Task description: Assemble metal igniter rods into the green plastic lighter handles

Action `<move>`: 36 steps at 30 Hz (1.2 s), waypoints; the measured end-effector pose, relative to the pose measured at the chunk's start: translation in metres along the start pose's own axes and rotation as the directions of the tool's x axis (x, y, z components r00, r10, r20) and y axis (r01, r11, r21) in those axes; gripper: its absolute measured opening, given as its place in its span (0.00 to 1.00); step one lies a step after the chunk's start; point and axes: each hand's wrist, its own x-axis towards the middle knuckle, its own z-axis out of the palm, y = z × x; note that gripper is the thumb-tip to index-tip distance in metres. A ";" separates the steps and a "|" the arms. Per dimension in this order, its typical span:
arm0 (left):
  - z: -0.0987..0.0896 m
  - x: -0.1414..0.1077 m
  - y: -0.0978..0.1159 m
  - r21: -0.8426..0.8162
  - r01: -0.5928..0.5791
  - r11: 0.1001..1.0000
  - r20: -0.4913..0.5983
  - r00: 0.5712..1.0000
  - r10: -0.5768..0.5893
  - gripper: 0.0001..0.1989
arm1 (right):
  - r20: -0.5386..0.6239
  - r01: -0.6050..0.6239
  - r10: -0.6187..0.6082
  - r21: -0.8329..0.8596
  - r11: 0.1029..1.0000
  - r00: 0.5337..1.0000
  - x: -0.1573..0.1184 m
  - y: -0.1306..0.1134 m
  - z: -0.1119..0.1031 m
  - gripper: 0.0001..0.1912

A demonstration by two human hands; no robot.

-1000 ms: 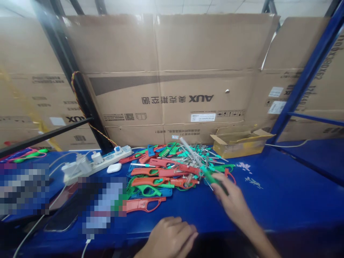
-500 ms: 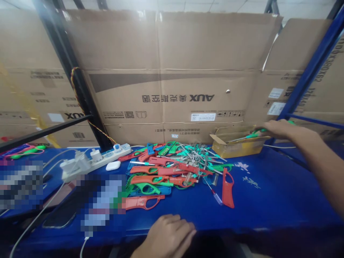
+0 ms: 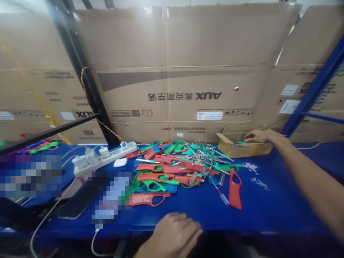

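Observation:
My right hand is over the small cardboard box at the right, its fingers apart and pointing left. Just below those fingers, a green piece of a long-neck lighter shows inside the box. My left hand rests at the table's front edge, fingers curled in, with nothing showing in it. Ahead of it lies a pile of red, orange and green lighter handle shells and teal-ended metal lighter parts. A screwdriver lies beside a single red handle shell.
A white power strip with plugs and cables stands at the left, near a white earphone case. A dark phone and a blurred-out device lie in front. Cardboard sheets wall the back, between a black post and a blue post.
My right hand has moved down to the box, and the green lighter piece it held is now inside. My left hand keeps its curled pose. The view has shifted slightly.

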 end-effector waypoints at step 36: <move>0.008 -0.005 -0.004 0.011 -0.013 1.000 -0.027 1.000 0.013 0.14 | 0.013 0.535 -0.607 0.459 0.709 0.794 -0.056 -0.219 0.078 0.13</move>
